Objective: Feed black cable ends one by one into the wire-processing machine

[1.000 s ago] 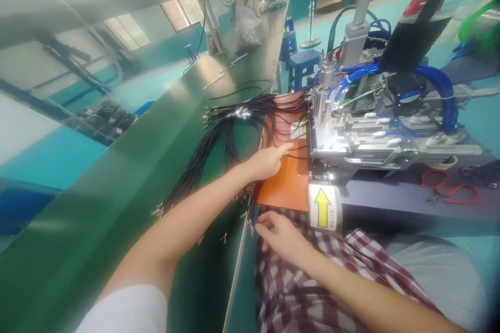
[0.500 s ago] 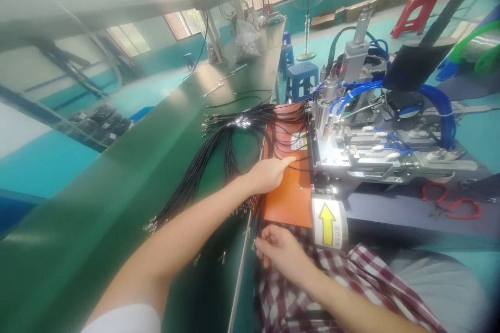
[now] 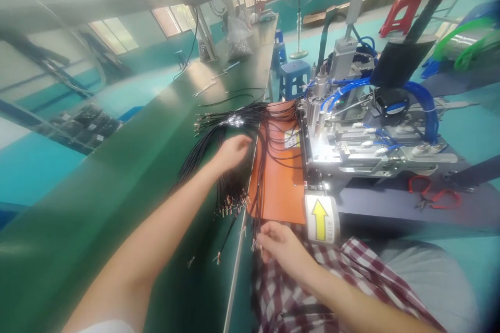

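Black cables [image 3: 199, 148] lie in a thick bundle on the green bench, their stripped ends showing coloured wires [image 3: 230, 205]. Over the bundle, near the bench edge, is my left hand [image 3: 233, 152], fingers curled inward; what is inside them is hidden. Lower down, my right hand [image 3: 278, 242] pinches the end of a black cable [image 3: 258, 218] that hangs over the edge of an orange sheet [image 3: 283, 187]. Several thin cables run across that sheet to the metal machine [image 3: 324, 148] on the right.
Red-handled pliers [image 3: 439, 197] lie on the machine's table. A label with a yellow arrow [image 3: 320, 218] sits below the machine. Blue stools [image 3: 292, 78], a standing fan [image 3: 299, 15] and a plastic bag of small parts [image 3: 239, 41] are farther back.
My left hand has moved left from the thin cables above the orange sheet to the bundle on the bench. My right hand has stayed almost still at the cable ends.
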`<state>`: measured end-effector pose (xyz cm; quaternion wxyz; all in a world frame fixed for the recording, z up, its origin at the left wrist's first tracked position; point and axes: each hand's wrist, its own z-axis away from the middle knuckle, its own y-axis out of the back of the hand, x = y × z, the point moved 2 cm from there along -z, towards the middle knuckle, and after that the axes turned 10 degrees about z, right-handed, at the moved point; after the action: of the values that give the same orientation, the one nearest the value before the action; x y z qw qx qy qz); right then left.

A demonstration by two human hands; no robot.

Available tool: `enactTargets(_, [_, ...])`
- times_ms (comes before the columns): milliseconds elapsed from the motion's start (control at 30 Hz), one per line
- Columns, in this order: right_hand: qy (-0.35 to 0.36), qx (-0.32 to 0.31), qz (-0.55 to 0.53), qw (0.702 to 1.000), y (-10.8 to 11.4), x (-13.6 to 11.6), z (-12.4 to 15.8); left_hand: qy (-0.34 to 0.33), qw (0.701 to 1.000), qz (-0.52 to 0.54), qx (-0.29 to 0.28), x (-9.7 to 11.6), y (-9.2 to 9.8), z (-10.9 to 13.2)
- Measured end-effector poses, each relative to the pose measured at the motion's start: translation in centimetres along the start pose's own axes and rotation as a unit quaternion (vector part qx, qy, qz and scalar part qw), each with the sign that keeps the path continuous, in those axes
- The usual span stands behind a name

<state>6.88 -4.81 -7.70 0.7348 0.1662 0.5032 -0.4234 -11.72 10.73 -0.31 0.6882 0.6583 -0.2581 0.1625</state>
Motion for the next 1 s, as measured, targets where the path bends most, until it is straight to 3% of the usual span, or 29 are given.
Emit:
enactTargets(67, [-0.006, -0.008, -0.005, 1.000, 0.1, -0.2, 0.1, 0.051, 0.999, -0.014, 0.004, -1.4, 0.4, 0.4])
enactTargets(200, [-0.016, -0.032, -0.017, 0.999, 0.2, 0.2, 0.3, 0.106, 0.994, -0.021, -0.035, -2.3, -0.8, 2.0])
enactTargets(367, [0.022, -0.044, 0.005, 0.999, 0.8, 1.1, 0.7, 0.114, 0.992, -0.039, -0.031, -1.3, -1.4, 3.4])
enactTargets(533, [0.020, 0.023, 0.100, 0.994, 2.6, -1.2, 2.7, 0.092, 0.993, -0.070, -0.012, -0.5, -0.8, 3.9])
enactTargets(667, [0.049, 0.094, 0.122, 0.987, 4.3, -4.0, 4.7, 0.069, 0.993, -0.092, 0.020, 0.0, -0.8, 4.3])
enactTargets(833, [0.069, 0.075, 0.236, 0.966, 4.5, -5.2, 5.5, -0.009, 0.987, -0.145, 0.070, 3.1, -1.2, 4.9])
enactTargets(900, [0.082, 0.070, 0.309, 0.945, 4.8, -5.5, 5.7, -0.078, 0.983, -0.158, 0.043, 4.9, -1.8, 5.2])
enactTargets(1000, [0.078, 0.062, 0.371, 0.923, 5.8, -5.5, 6.0, -0.165, 0.970, -0.168, -0.052, 6.7, -2.7, 5.7])
